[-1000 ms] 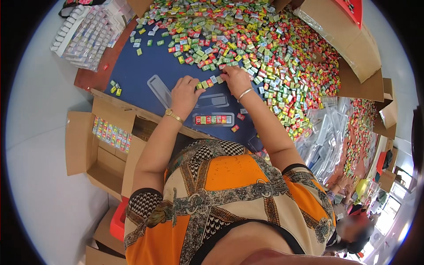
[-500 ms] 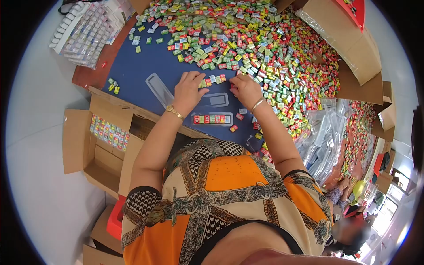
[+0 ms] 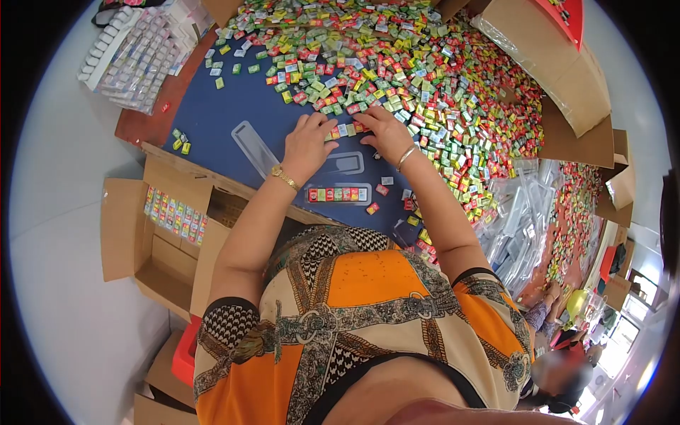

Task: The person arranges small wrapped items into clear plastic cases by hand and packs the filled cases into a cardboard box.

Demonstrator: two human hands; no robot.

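A short row of small coloured packs [image 3: 345, 130] lies between my two hands above the blue table top. My left hand [image 3: 308, 144] has its fingers and thumb bent around the left end of the row. At the right end, my right hand [image 3: 387, 136] grips with thumb and fingers, which partly hide the packs there. Just below the row is a clear plastic tray [image 3: 347, 163]. Nearer my body, a second clear tray [image 3: 309, 200] holds a line of several packs. Another clear tray [image 3: 249, 142] lies slanted left of my left hand.
A large heap of loose packs [image 3: 453, 106] spreads behind and right. Clear plastic trays [image 3: 513, 227] pile up at the right. An open cardboard box [image 3: 166, 273] stands at lower left, with packed rows inside. White packages [image 3: 134, 67] are stacked at the far left. Another person sits at lower right.
My right hand has moved left and slightly up, bringing a red pack against the row's right end. My left hand has shifted slightly right and covers more of the left end.
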